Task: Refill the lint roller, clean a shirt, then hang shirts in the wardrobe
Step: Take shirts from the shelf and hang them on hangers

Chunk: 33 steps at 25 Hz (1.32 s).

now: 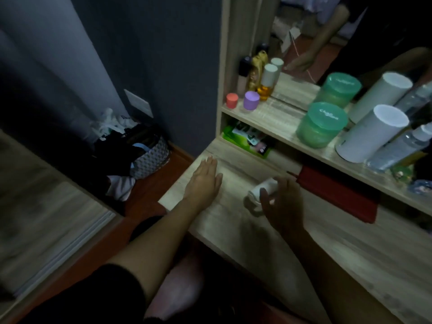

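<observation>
A white lint roller (258, 194) lies on the wooden dressing table (339, 253), just in front of the low shelf. My right hand (284, 202) is curled over it, thumb on the near side and fingers on the far side, and hides much of it. My left hand (204, 178) rests flat and open on the table's left end, palm down, holding nothing. The picture is dim and blurred, so whether the roller is lifted off the table is unclear.
A red box (336, 192) sits under the shelf (275, 118), right of the roller. The shelf carries bottles, a green tub (321, 123) and white cylinders before a mirror. A basket of clothes (142, 153) stands on the floor at left.
</observation>
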Each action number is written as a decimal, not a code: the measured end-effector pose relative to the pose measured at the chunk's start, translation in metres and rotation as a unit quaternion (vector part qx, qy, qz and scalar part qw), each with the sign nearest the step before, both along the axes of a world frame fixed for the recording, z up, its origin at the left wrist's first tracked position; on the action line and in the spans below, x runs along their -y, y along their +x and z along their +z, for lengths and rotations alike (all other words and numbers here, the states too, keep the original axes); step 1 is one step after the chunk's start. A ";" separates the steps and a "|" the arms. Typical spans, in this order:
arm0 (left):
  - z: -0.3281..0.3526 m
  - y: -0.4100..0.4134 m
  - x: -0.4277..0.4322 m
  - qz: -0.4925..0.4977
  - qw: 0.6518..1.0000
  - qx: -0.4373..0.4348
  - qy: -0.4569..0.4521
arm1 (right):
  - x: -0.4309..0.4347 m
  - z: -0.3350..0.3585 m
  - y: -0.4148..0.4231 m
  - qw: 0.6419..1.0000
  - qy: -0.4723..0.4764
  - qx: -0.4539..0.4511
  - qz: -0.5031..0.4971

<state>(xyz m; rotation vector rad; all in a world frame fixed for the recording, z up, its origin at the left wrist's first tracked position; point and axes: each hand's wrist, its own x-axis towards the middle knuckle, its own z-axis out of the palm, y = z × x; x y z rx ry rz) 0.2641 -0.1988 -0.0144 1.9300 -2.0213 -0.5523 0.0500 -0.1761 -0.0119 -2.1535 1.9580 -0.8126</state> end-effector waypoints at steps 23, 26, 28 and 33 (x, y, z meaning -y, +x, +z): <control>0.526 0.671 -0.245 0.153 0.753 0.436 -0.468 | -0.050 0.507 0.746 0.780 -0.482 0.087 0.390; 0.568 0.711 -0.254 0.175 0.705 0.472 -0.500 | -0.048 0.539 0.788 0.759 -0.515 0.088 0.388; 0.600 0.736 -0.254 0.186 0.668 0.505 -0.514 | -0.045 0.566 0.817 0.745 -0.531 0.087 0.394; 0.683 0.781 -0.253 0.322 0.709 0.455 -0.433 | -0.033 0.642 0.887 0.752 -0.491 0.059 0.436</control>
